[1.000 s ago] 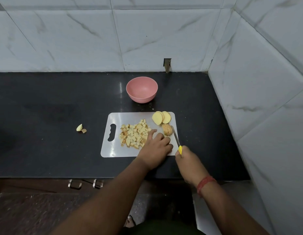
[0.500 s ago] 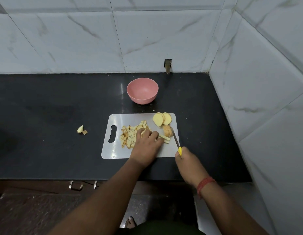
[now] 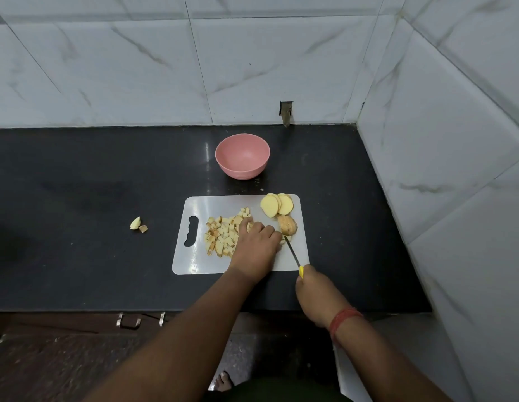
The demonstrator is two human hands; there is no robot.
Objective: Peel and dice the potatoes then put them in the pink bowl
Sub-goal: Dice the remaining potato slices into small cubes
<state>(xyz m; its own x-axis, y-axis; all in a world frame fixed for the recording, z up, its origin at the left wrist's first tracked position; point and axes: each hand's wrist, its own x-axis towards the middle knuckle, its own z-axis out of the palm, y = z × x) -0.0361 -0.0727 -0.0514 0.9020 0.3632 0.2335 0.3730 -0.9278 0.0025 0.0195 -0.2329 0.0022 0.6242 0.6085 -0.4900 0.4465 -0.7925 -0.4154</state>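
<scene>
A: Since the earlier frame, left hand (image 3: 256, 244) sits further right on the white cutting board (image 3: 299, 250), back beside the knife (image 3: 291, 252); half a second before, it lay over the dice.

B: Grip there?

A: Fingers curled down over potato strips at the blade; only a sliver shows. Whether they pinch or just press, cannot tell.

B: Right hand (image 3: 316, 294)?

A: Lower right of centre, closed round the yellow handle, blade pointing up-left to the left fingertips.

B: The potatoes?

A: Diced potato (image 3: 222, 235) heaped mid-board. Two potato slices (image 3: 277, 205) at the board's upper right corner, an unpeeled end piece (image 3: 288, 224) just below.

B: Bowl?

A: Pink bowl (image 3: 242, 160) above the board, apart. Two potato scraps (image 3: 138, 224) on the black counter (image 3: 78, 256), left.
</scene>
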